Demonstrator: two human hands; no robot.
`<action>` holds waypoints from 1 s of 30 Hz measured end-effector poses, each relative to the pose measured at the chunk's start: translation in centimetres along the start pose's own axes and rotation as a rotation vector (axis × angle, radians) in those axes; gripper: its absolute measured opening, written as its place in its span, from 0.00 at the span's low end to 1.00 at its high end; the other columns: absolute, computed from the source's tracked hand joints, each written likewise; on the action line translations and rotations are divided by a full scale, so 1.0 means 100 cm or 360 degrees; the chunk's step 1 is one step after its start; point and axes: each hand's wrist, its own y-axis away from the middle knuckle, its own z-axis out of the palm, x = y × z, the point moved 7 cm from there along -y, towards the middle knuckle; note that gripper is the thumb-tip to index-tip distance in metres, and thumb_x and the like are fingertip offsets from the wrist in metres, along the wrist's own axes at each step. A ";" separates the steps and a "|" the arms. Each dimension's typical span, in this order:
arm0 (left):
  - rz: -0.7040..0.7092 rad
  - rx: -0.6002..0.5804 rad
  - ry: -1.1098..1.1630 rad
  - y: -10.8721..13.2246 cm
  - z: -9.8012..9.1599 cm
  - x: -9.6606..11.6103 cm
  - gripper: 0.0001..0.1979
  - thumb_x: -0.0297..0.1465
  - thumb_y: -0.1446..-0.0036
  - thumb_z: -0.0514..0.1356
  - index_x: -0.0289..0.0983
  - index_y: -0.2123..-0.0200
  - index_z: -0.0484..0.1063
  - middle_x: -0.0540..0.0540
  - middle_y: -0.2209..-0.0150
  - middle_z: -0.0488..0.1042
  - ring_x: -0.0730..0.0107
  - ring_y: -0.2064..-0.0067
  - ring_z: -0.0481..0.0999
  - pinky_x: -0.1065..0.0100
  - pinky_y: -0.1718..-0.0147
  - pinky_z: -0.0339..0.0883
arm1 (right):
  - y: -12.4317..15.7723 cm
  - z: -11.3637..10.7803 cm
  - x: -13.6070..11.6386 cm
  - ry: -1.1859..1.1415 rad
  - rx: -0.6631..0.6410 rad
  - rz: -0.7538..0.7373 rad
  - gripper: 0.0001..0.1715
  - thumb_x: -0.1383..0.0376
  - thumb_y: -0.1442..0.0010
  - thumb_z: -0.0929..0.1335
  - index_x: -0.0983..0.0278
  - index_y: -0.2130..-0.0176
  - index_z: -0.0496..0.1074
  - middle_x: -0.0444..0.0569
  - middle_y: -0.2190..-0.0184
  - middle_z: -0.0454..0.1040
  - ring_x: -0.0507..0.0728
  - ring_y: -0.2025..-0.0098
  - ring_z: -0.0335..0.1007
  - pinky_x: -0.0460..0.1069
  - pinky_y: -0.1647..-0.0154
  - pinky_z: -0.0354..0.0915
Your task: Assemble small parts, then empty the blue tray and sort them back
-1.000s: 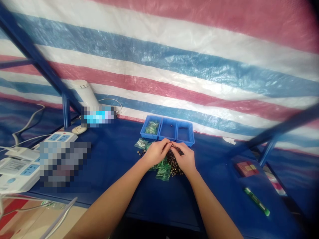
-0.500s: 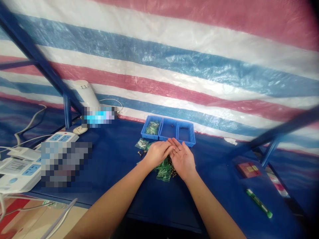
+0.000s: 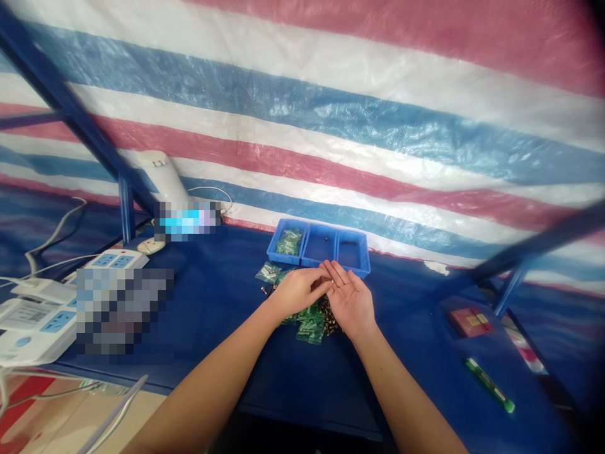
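Note:
My right hand (image 3: 352, 304) is turned palm up with its fingers stretched out. My left hand (image 3: 299, 293) reaches across to it, thumb and fingers pinched together at the right fingers; a tiny glint shows there, too small to name. Under and just behind both hands lies a pile of small green-tinted plastic packets (image 3: 311, 329) with loose brass-coloured screws (image 3: 331, 320) beside it, partly hidden by the hands. Beyond my fingertips stand three joined blue bins; the left bin (image 3: 285, 258) holds similar packets, and the middle bin (image 3: 319, 258) has a small dark speck in it.
The right bin (image 3: 352, 271) stands close to my right fingertips. A green tube-like item (image 3: 489, 384) and a red box (image 3: 470, 321) lie at the right. Power strips (image 3: 57, 321) with cables and a white cylinder (image 3: 165, 180) are at the left. Striped sheeting (image 3: 331, 126) hangs behind.
My right hand has shifted slightly right and its palm has opened a little more. The left fingers stay pinched by the right fingers, and more of the screws now shows.

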 end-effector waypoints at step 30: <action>-0.0198 0.0147 0.0077 0.000 -0.007 -0.014 0.14 0.41 0.35 0.52 0.42 0.56 0.73 0.49 0.63 0.79 0.67 0.64 0.77 0.70 0.68 0.66 | 0.002 -0.003 0.010 0.0066 0.0212 0.0061 0.14 0.73 0.44 0.70 0.66 0.56 0.76 0.52 0.55 0.80 0.57 0.47 0.74 0.52 0.38 0.64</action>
